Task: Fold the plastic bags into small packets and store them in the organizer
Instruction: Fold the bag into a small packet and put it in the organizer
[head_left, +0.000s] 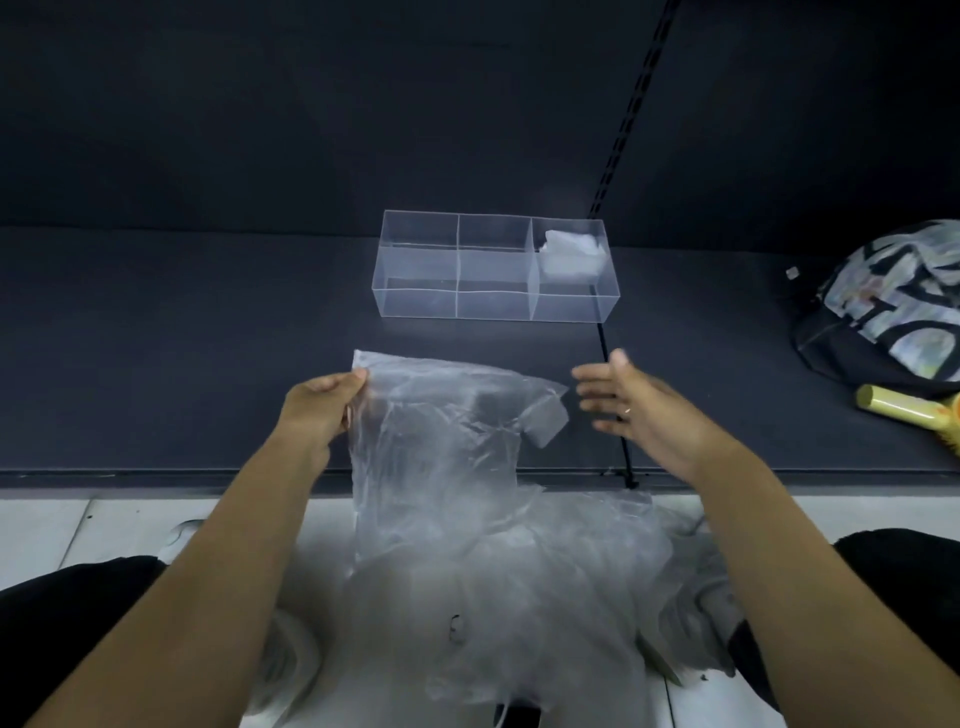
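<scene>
One clear plastic bag (441, 441) is held up in front of us, its upper part over the front of the dark shelf (182, 364) and its lower part hanging down past the shelf edge onto a crumpled pile of more clear bags (519, 597) between our knees. Our left hand (317, 410) pinches the bag's upper left corner between thumb and curled fingers. Our right hand (634, 410) is open, its fingers straight and slightly spread, just beside the bag's upper right corner, where a flap droops; we cannot tell whether the fingertips touch the plastic. A ring (627, 411) shows on one finger of that hand. Beyond the bag, further back on the shelf and apart from it, stands the clear organizer (415, 301), divided into three compartments side by side as far as we can tell. Its right compartment holds one whitish folded packet (571, 254). Well off to the right on the shelf lies a dark backpack with a pale printed pattern (893, 312), and just in front of it a yellow-green cylinder (898, 405) lies on its side. Below the shelf we see pale floor tiles (52, 525) and our dark trouser legs (78, 597).
</scene>
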